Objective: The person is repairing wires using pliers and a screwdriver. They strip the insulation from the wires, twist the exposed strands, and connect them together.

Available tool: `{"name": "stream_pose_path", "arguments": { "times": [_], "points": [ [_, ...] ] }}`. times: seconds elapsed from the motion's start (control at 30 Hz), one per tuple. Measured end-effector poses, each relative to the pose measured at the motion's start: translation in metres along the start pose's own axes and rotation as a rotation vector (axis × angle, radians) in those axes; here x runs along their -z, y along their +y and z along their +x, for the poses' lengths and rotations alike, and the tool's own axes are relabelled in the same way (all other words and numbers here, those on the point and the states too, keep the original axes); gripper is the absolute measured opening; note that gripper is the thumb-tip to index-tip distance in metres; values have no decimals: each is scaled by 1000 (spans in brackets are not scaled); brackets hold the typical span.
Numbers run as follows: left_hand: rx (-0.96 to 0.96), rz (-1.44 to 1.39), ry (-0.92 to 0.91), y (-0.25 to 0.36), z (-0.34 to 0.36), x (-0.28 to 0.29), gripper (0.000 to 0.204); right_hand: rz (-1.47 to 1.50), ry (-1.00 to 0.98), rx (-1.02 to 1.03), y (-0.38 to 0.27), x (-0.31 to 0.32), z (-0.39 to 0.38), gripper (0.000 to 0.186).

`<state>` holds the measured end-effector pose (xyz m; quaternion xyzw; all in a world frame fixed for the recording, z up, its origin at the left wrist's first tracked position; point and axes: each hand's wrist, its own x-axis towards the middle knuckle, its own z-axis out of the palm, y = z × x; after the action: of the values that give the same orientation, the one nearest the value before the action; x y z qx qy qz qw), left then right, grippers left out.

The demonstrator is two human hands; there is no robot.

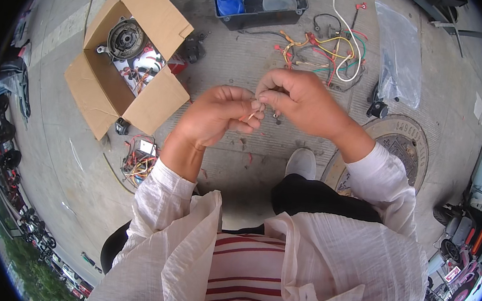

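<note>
My left hand [216,115] is closed, thumb against curled fingers, on a thin wire-like piece [250,116], pale with a reddish part. Fingertip to fingertip with it, my right hand [301,98] pinches at the same spot. What lies in that pinch is too small to make out. A small dark metallic bit [277,119] shows just under the right fingers. Beyond the hands, a loose tangle of coloured wires [320,53] with red and yellow connectors lies on the concrete.
An open cardboard box [97,87] at left holds a round metal motor part [126,38] and wiring. A black bin [253,19] with bottles stands at the far side. Another wire bundle [138,161], a clear plastic bag [399,61] and a manhole cover [407,146] lie around me.
</note>
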<state>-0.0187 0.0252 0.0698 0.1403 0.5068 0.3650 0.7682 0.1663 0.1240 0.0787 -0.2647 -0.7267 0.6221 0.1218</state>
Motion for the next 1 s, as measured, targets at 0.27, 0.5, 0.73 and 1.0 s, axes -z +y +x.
{"name": "stream_pose_path", "arguments": {
  "times": [0.27,0.5,0.73,1.0],
  "points": [
    [-11,73,83,0,2,-4,20,-203,144,10,0,-7,-1,14],
    [-96,89,138,-2,2,-10,19,-47,167,-120,-2,-5,-1,23],
    [-190,-157,5,-1,2,5,17,272,158,-142,11,-2,-6,20],
    [-184,-181,-46,-1,2,6,16,284,88,-213,2,-3,-5,14]
  ]
}}
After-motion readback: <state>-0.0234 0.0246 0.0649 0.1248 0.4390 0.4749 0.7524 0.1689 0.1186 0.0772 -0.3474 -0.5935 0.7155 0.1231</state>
